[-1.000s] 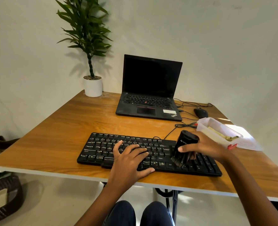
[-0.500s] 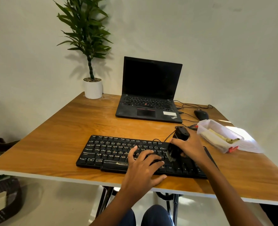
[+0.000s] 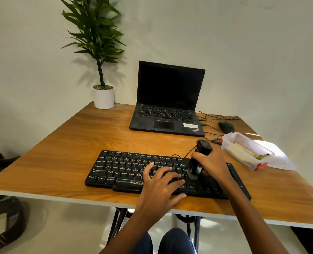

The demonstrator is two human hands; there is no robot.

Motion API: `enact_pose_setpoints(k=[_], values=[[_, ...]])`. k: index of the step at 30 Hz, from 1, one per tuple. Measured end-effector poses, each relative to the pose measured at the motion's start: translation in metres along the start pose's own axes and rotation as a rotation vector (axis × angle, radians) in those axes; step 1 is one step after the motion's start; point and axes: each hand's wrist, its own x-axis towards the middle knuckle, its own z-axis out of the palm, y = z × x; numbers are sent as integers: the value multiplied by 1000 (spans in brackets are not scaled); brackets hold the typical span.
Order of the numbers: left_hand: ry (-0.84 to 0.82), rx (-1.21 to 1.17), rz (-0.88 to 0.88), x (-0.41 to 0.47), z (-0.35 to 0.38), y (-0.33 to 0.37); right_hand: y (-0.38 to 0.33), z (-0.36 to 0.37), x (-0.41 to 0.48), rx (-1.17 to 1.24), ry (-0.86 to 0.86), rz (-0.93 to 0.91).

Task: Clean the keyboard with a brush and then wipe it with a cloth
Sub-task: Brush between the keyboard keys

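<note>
While the right hand (image 3: 213, 162) grips the black brush (image 3: 194, 166), its thumb lies across the front of the body and the other fingers are curled behind it, so the middle of the brush is covered. The brush stands tilted: its long axis goes from the rounded cap, which points up and away toward the far right, down to the bristles (image 3: 192, 176), which point to the near left and meet the keys at the right end of the letter block. The bristles look blurred, and it is hard to make out which key they touch.

The left hand (image 3: 159, 187) holds nothing. Its fingers are spread and lie flat on the middle keys, with the thumb at the near edge of the keyboard (image 3: 122, 169).

The keyboard lies near the front edge of the wooden table (image 3: 60, 162), its long axis from left to right. Its right part is hidden under the right hand and forearm.

Further back stands an open laptop (image 3: 167, 99) with a dark screen, a potted plant (image 3: 104, 98) to its left and a mouse (image 3: 226, 127) to its right. Near the mouse is a clear plastic container (image 3: 243, 149). Beside the container lies a white flat thing (image 3: 278, 156), washed out by light; whether it is a cloth cannot be told.
</note>
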Motion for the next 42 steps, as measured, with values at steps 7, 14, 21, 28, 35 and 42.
enact_pose_setpoints(k=[7,14,21,28,35,42], values=[[-27,3,-35,0,1,0,5,14,-2,61,200,-84],[1,-14,-26,-1,2,-1,-2,8,6,3,10,-79],[-3,-20,-37,-1,1,-1,-6,16,4,50,12,-124],[-17,-21,-36,-1,1,-1,-6,13,8,27,-70,-94],[-25,-38,-41,-1,-1,-1,-10,10,14,80,-143,-112],[-26,-49,-48,-1,0,-1,-6,-1,17,31,-218,-94]])
